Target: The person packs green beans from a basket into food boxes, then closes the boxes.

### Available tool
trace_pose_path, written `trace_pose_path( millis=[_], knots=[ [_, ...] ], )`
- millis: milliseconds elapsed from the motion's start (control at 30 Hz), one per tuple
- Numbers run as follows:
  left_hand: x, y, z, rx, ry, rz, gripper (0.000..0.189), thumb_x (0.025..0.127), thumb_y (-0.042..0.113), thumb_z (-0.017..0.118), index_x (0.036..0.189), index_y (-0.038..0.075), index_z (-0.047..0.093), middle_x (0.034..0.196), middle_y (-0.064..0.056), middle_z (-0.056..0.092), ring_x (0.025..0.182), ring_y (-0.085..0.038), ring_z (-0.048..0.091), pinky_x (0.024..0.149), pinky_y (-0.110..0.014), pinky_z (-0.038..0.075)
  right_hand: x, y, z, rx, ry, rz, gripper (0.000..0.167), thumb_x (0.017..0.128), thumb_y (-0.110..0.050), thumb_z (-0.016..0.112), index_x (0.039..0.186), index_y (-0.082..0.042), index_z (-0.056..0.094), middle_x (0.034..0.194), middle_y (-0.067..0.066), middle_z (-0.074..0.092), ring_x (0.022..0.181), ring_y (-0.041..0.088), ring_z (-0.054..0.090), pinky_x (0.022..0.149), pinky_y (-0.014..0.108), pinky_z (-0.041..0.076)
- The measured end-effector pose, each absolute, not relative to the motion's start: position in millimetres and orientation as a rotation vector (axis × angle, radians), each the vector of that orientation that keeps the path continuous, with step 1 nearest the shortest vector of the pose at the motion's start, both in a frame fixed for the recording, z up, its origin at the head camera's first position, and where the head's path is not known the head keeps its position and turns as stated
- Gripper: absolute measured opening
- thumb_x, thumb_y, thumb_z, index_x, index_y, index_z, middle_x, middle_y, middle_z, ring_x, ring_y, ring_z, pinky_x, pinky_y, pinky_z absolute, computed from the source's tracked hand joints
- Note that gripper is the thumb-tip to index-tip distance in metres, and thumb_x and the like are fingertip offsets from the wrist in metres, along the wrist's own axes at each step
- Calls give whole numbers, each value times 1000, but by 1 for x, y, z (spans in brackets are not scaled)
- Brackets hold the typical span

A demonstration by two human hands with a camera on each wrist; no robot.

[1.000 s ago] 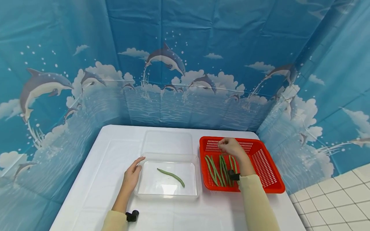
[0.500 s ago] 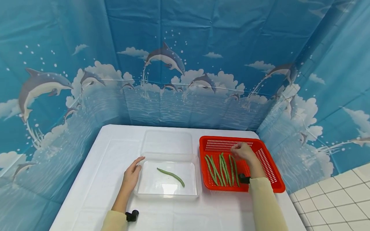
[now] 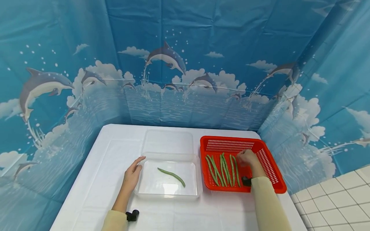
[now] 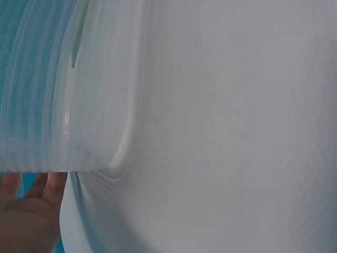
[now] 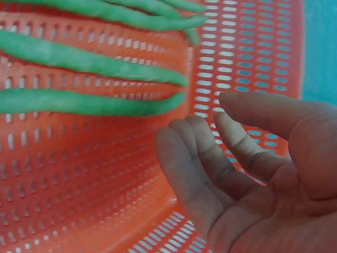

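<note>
My left hand (image 3: 131, 177) rests against the left side of a clear plastic container (image 3: 138, 189), its fingers extended at the wall. In the left wrist view the fingers (image 4: 55, 187) show just beyond the container's end. One green bean (image 3: 172, 174) lies on the container's floor. My right hand (image 3: 247, 158) is inside a red plastic basket (image 3: 273, 160), beside the rightmost of several green beans (image 3: 224, 170) laid side by side. In the right wrist view its fingers (image 5: 181, 168) are loosely bent near the bean tips, with nothing between thumb and fingers.
A flat clear lid (image 3: 169, 139) lies behind the container on the white-covered table (image 3: 92, 179). The basket stands close to the container's right side. A blue dolphin-print curtain (image 3: 185, 102) surrounds the back and sides.
My right hand has moved right and toward me within the basket, uncovering the rightmost beans. My left hand and the bean in the container have stayed put.
</note>
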State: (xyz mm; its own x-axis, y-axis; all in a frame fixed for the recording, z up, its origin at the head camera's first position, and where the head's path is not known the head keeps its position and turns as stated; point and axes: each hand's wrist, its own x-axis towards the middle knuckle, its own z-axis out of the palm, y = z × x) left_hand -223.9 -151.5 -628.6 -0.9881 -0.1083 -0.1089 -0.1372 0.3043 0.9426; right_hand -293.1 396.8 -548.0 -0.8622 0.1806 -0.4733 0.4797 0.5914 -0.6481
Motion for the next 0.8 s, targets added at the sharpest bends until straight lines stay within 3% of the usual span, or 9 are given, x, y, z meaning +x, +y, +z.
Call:
trace_pose_path(
  millis=[233, 500, 633, 800],
  knots=[
    [-224, -151, -628, -236, 2529, 1813, 42, 113, 25, 43, 151, 32, 59, 171, -4, 42, 161, -37, 34, 131, -64, 29, -292, 402, -565, 555, 2498, -1068, 37, 97, -7, 52, 62, -17, 43, 60, 1, 47, 60, 19, 50, 62, 29, 46],
    [-224, -152, -630, -234, 2531, 1813, 42, 113, 25, 42, 151, 33, 58, 171, -2, 42, 162, -36, 33, 132, -62, 28, -287, 396, -570, 540, 2524, -1075, 38, 99, -7, 56, 63, -17, 47, 69, 2, 52, 69, 21, 57, 62, 29, 58],
    [-224, -152, -629, -224, 2525, 1821, 42, 113, 25, 42, 151, 32, 58, 172, -3, 41, 163, -36, 31, 133, -61, 27, -287, 391, -572, 548, 2530, -1088, 42, 101, -6, 58, 63, -18, 43, 63, -1, 45, 66, 19, 58, 62, 30, 59],
    [-224, -153, -629, -217, 2530, 1824, 42, 113, 23, 42, 151, 31, 58, 171, -3, 42, 162, -36, 32, 132, -61, 28, -290, 388, -577, 555, 2532, -1093, 31, 99, -3, 60, 71, -12, 51, 69, 2, 49, 68, 20, 59, 64, 33, 63]
  ],
)
